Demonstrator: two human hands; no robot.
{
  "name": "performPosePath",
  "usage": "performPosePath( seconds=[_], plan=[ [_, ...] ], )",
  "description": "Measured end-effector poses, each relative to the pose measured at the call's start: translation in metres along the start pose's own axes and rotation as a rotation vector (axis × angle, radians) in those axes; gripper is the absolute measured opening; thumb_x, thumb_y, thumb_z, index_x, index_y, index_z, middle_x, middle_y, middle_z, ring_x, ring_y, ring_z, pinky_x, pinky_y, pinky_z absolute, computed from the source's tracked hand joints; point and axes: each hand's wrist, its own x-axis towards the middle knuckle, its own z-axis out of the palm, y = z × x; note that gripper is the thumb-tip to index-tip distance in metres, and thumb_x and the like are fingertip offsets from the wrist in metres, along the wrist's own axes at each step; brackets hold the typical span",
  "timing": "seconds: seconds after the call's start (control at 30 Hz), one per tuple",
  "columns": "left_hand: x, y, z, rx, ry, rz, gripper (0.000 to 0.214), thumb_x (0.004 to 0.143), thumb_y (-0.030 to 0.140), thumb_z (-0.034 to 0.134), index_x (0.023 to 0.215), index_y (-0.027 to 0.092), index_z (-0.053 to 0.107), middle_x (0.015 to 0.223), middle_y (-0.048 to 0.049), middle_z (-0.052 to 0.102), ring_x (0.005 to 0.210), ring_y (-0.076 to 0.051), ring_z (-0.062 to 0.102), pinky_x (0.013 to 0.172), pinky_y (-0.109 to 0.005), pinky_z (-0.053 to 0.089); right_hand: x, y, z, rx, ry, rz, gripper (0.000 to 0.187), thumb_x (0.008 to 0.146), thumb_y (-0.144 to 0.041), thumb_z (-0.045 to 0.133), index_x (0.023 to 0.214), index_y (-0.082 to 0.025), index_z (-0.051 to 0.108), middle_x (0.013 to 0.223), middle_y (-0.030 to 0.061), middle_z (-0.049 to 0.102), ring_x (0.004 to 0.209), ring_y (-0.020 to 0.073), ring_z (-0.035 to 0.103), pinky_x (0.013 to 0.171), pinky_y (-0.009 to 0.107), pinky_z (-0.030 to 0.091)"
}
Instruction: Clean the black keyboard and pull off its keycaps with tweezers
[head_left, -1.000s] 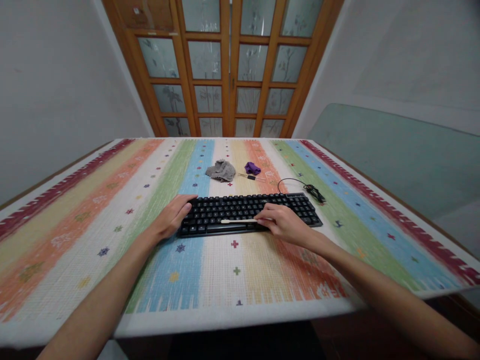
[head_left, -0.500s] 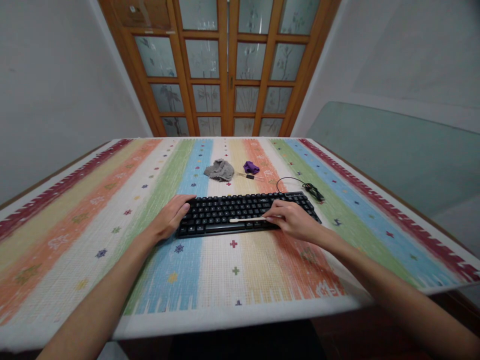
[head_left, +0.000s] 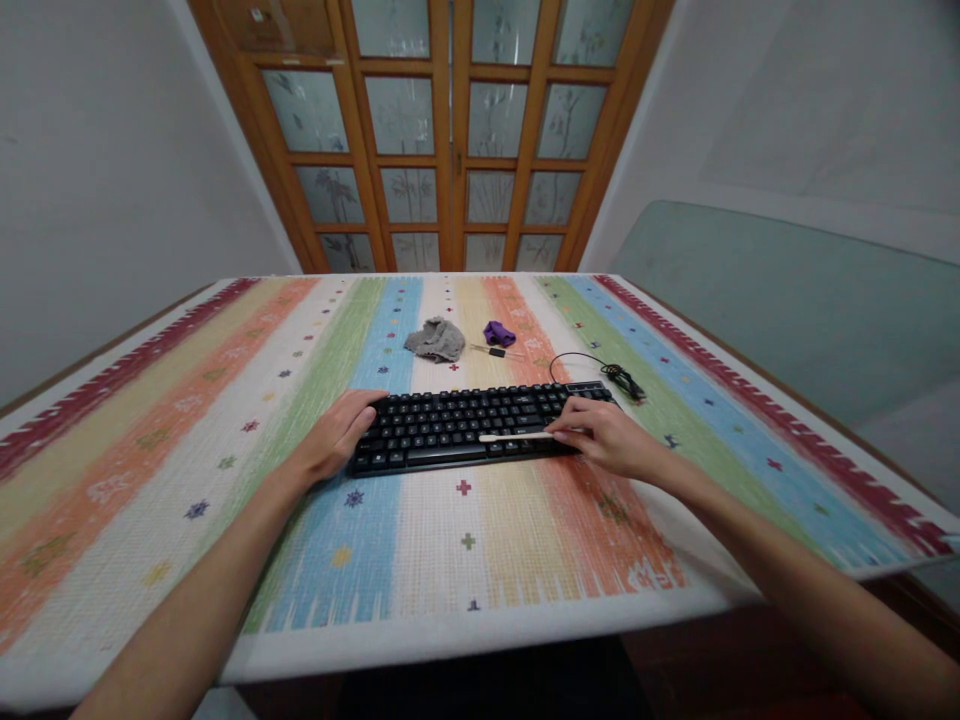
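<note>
A black keyboard [head_left: 450, 428] lies on the striped tablecloth in front of me. My left hand [head_left: 341, 432] grips its left end, fingers at the far corner and thumb along the side. Pinched in my right hand [head_left: 600, 432] is a slim white toothbrush [head_left: 517, 436]. It points left, with its head over the lower key rows just above the space bar; whether the bristles touch the keys I cannot tell. My right hand hovers over the keyboard's right part and hides some keys there.
Beyond the keyboard lie a crumpled grey cloth [head_left: 435, 341], a purple cloth [head_left: 499, 333] and a small thin tool with a black part [head_left: 496, 352]. The keyboard's bundled cable [head_left: 622, 380] rests at the back right. A wooden glazed door [head_left: 450, 130] stands behind the table.
My right hand has moved the toothbrush a little to the right along the lower key rows. My left hand keeps its hold on the keyboard.
</note>
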Motion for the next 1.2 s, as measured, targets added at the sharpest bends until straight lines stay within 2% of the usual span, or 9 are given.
performPosePath(
  seconds=[0.4,0.67,0.93,1.2],
  plan=[
    [0.002,0.005,-0.005,0.014,-0.030,0.000,0.057,0.103,0.051,0.021,0.129,0.018,0.060,0.130,-0.0109,0.066,0.122,-0.028,0.059,0.112,-0.049,0.042,-0.016,0.015,-0.015,-0.009,0.020,0.040,0.020,0.095,-0.026,0.060,0.097,-0.025,0.080,0.088,0.0069,0.067,0.080,0.0200,0.065,0.075,0.032,0.050],
    [0.001,-0.006,0.003,0.009,0.005,0.003,0.061,0.103,0.054,0.019,0.130,0.018,0.061,0.130,-0.0105,0.066,0.122,-0.029,0.058,0.113,-0.049,0.041,-0.031,0.035,-0.024,-0.057,0.036,0.048,0.022,0.096,-0.027,0.058,0.097,-0.024,0.080,0.089,0.0075,0.066,0.080,0.0198,0.064,0.075,0.033,0.049],
    [0.002,0.003,-0.004,0.012,-0.023,-0.012,0.059,0.102,0.054,0.021,0.129,0.019,0.060,0.130,-0.0102,0.066,0.122,-0.028,0.059,0.113,-0.049,0.041,-0.041,0.047,-0.033,-0.066,0.038,0.087,0.025,0.097,-0.032,0.057,0.096,-0.024,0.080,0.088,0.0082,0.067,0.079,0.0205,0.065,0.075,0.034,0.051],
    [0.000,-0.008,0.004,0.014,0.008,0.008,0.060,0.104,0.054,0.019,0.129,0.019,0.061,0.131,-0.0096,0.067,0.123,-0.027,0.058,0.115,-0.047,0.040,-0.049,0.055,-0.045,-0.037,0.031,0.104,0.032,0.096,-0.040,0.053,0.094,-0.024,0.081,0.086,0.0087,0.069,0.078,0.0211,0.066,0.072,0.033,0.049]
  ],
)
